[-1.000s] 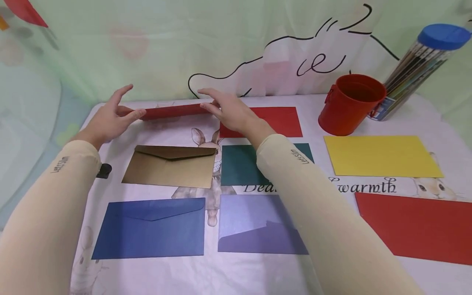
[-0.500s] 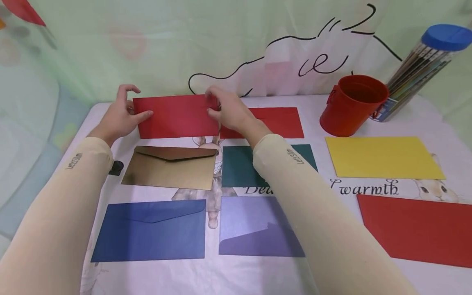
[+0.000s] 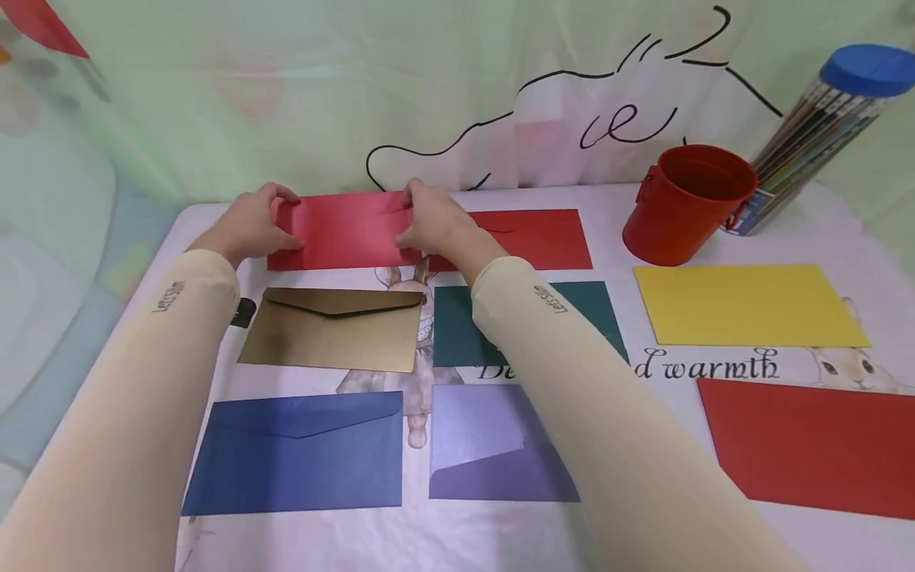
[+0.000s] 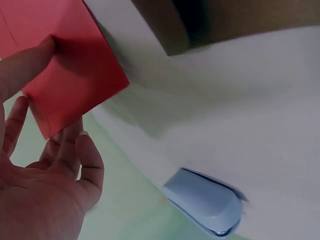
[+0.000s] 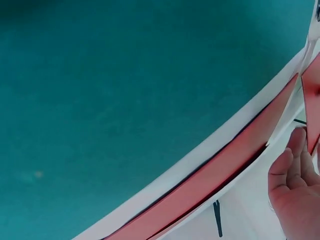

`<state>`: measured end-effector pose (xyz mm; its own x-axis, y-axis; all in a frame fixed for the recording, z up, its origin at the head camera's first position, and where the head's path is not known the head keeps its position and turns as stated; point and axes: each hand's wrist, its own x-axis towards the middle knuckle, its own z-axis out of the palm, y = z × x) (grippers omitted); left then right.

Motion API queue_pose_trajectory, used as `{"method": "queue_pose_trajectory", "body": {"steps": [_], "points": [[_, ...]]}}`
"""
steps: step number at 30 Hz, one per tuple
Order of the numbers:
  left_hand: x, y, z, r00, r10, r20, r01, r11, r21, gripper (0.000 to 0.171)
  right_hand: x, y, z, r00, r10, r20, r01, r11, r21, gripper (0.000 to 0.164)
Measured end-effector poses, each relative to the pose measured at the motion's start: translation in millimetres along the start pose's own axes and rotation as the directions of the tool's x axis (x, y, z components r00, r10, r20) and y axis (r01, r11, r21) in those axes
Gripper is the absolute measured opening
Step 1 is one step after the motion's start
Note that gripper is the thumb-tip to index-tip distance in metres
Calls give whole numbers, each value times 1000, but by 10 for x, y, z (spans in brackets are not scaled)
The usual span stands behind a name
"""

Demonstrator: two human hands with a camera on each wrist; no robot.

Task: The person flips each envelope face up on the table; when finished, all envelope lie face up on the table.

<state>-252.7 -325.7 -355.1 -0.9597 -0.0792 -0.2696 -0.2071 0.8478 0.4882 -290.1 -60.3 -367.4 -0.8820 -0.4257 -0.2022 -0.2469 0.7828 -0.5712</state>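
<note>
Both hands hold a red envelope by its two short ends at the far left of the table, its broad face toward the head camera. My left hand pinches the left end; in the left wrist view the thumb lies on the face with fingers behind. My right hand pinches the right end, thumb in front. Just right of it lies a second red envelope, partly hidden by the right hand. Nearer lie a gold envelope with a raised flap and a dark green envelope.
In front lie a blue envelope and a purple envelope. To the right are a yellow envelope, a large red sheet, a red bucket and a pencil tube. A light blue rounded object sits near the table edge.
The held red envelope has turned from nearly edge-on to showing its broad face. Both hands have curled closer round its ends, and the left hand has shifted right.
</note>
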Motion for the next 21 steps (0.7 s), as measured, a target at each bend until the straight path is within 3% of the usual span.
{"method": "queue_pose_trajectory", "body": {"steps": [7, 15, 21], "points": [[30, 53, 51, 999, 5, 44, -9, 996, 86, 70, -5, 2, 66, 998, 30, 60, -26, 997, -67, 74], [37, 104, 81, 998, -29, 54, 22, 991, 131, 68, 5, 20, 104, 999, 30, 42, -26, 995, -97, 72], [14, 118, 86, 994, -89, 64, 67, 953, 296, 63, 25, -8, 124, 999, 45, 3, -43, 967, -251, 59]]}}
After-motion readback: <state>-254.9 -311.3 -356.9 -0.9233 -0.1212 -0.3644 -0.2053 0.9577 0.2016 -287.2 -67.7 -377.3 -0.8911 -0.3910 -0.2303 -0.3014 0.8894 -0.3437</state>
